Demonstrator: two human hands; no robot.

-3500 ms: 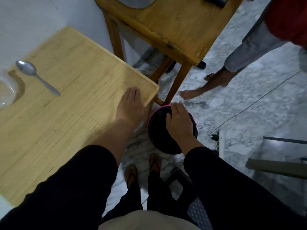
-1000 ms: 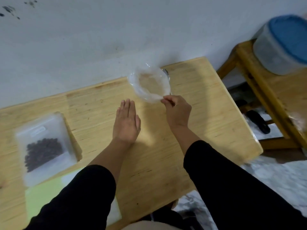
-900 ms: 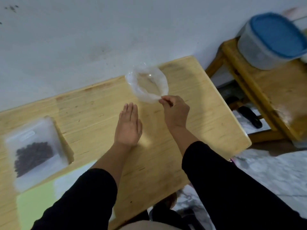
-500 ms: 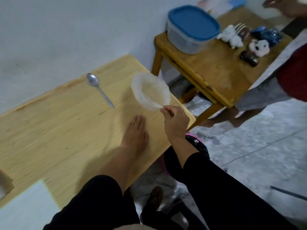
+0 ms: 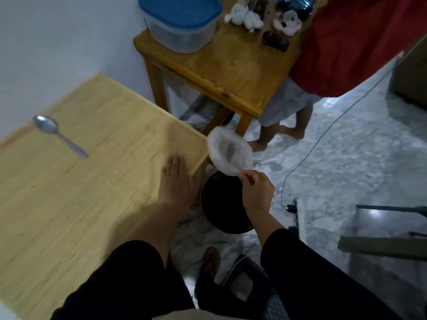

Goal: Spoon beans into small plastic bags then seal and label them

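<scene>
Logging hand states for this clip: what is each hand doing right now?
Left hand: open, resting flat on the table.
Right hand: pinching the rim of a clear plastic container above the dark bin.

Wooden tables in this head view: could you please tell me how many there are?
2. The light wooden table lies under the left hand; the darker small table stands beyond it, carrying the blue-lidded container.

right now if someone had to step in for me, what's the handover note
Left hand: flat and open on the light wooden table near its corner.
Right hand: pinches the rim of a clear plastic bowl, held off the table edge above a dark bin on the floor.
Spoon: lying on the table, untouched.
No bags or beans in view now.
Left: bring the bowl back, spoon, seal, label.
</scene>
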